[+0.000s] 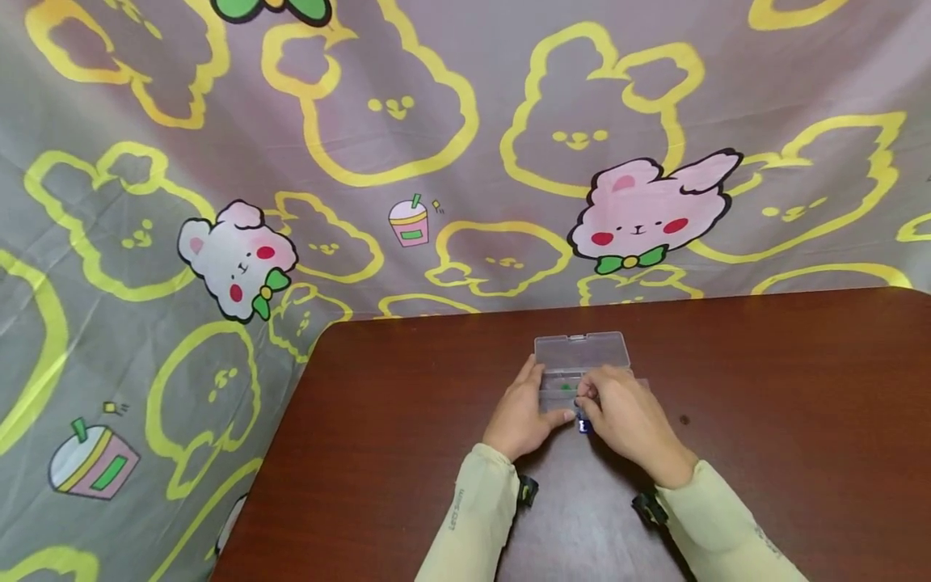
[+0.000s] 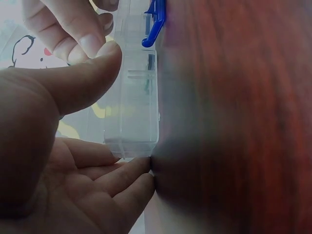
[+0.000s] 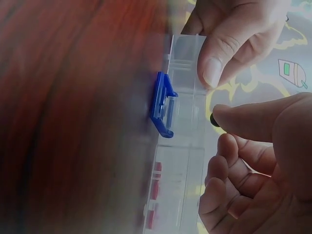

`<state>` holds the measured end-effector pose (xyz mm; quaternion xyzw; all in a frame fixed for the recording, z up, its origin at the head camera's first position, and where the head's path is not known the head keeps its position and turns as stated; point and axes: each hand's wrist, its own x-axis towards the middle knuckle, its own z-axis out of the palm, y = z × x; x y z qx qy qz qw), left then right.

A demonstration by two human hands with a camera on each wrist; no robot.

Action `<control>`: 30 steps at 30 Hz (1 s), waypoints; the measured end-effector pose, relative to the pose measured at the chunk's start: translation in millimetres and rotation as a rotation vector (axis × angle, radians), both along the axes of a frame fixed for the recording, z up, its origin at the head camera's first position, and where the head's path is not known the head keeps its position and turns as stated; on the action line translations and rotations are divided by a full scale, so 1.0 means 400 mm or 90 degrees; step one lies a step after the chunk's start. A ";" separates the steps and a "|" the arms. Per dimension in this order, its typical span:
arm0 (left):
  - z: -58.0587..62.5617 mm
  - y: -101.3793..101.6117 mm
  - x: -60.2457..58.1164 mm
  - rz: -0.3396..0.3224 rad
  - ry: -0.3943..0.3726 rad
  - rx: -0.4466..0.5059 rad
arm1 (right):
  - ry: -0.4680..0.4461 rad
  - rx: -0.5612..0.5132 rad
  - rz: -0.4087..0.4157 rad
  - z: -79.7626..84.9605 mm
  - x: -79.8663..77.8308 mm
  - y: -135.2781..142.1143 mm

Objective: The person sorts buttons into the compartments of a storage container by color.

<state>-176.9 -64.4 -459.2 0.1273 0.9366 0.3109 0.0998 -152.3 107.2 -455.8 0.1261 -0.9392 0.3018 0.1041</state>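
A clear plastic compartment box [image 1: 554, 401] stands on the table with its transparent lid [image 1: 582, 353] raised at the back. My left hand [image 1: 518, 416] holds the box's left end, thumb over the front edge and fingers along the side. Above the box, my right hand [image 1: 629, 414] pinches a small dark round piece [image 3: 213, 120] between thumb and fingertip; the piece is mostly hidden. On the box's front hangs a blue latch [image 3: 158, 105]. Small red pieces [image 3: 155, 189] show through one end compartment, and a green piece [image 1: 566, 387] lies in another.
The brown wooden table [image 1: 407, 436] surrounds the box. A small dark spot [image 1: 684, 419] is on the table to the right of my right hand. Behind the table hangs a patterned cloth [image 1: 502, 194] with cartoon rabbits.
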 end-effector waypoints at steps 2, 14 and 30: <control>0.002 0.000 -0.001 0.000 0.002 0.001 | 0.001 0.003 -0.001 0.002 -0.002 -0.001; 0.002 0.002 -0.002 -0.002 0.000 0.004 | 0.011 -0.002 0.026 -0.003 -0.012 -0.020; 0.000 0.002 -0.005 0.000 -0.011 0.008 | -0.010 0.020 0.019 -0.001 -0.021 -0.028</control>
